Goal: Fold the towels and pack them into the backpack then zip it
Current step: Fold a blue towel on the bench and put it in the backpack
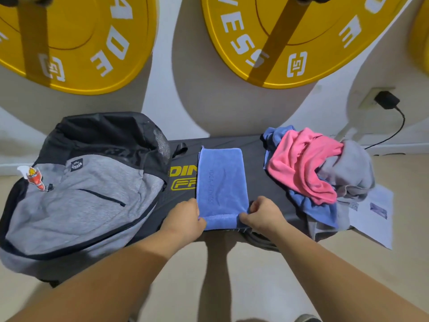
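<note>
The backpack [81,194] lay just beyond the left hand [183,217], seemingly unpacked. A crumpled towel pile [313,166] sat unfolded beyond the right hand [264,213]. Between them lay the part-folded blue towel [221,182], each hand pinching a near corner.

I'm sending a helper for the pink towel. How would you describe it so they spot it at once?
Below the yellow weight plates stands a dark bench. At its right end lies a crumpled heap of towels, the pink towel on top. A crumpled blue towel and a grey towel flank it; it alone is pink.
</note>
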Motion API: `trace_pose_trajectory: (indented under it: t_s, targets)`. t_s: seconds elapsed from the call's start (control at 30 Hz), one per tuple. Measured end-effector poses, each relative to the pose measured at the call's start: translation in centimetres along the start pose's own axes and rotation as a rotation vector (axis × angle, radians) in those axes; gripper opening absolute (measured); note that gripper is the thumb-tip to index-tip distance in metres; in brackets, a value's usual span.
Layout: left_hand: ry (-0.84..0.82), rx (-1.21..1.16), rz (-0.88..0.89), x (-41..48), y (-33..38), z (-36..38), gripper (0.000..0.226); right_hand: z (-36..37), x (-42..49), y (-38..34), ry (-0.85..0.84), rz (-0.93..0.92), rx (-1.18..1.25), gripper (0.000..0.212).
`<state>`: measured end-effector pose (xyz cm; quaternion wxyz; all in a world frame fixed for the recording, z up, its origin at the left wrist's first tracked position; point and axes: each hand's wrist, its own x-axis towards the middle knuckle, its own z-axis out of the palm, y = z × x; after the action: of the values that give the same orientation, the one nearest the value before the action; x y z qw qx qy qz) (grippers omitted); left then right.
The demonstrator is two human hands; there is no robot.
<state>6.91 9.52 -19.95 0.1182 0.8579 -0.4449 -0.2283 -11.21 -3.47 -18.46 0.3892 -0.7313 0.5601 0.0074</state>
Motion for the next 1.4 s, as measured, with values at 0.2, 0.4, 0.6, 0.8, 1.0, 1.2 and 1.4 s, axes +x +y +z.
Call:
trace_pose_trajectory:
  t_s: [0.2, 0.4, 0.6, 0.8, 1.0, 1.2, 1.4]
  targets:
    - [0.062, 0.514, 0.599, -1.3, 0.6, -0.3, 0.024, 2.5, -1.0, -0.5, 0.334, -0.541, -0.662, 0.037]
    - [0.087, 0.658, 0.717, -1.8, -1.1, 0.6, 0.033, 3.3, -1.3, 2.1, 0.374, -0.743, -0.69, 0.028]
    - [0.016, 0.421, 0.513, -0.7, -1.1, 0.2, 0.006, 3.2, -1.1, 3.8, 0.326, -0.775, -0.64, 0.03]
    - [-0.016, 0.038, 0.288, 0.9, -1.9, 0.6, 0.016, 2.3, -0.1, 2.1, 0.218, -0.495, -0.33, 0.019]
    - [0.034, -0.56, -0.054, 2.3, -2.1, 0.5, 0.014, 2.2, 0.9, 1.4, 0.144, -0.169, 0.125, 0.01]
    - [0.202, -0.285, 0.051, 2.5, -1.2, -0.3, 0.016, 2.1, 2.3, 0.0, 0.163, -0.026, 0.155, 0.019]
    - [0.088, 0.484, 0.429, 0.7, 0.9, 0.0, 0.023, 3.4, 2.0, -0.2, 0.536, -0.515, -0.512, 0.023]
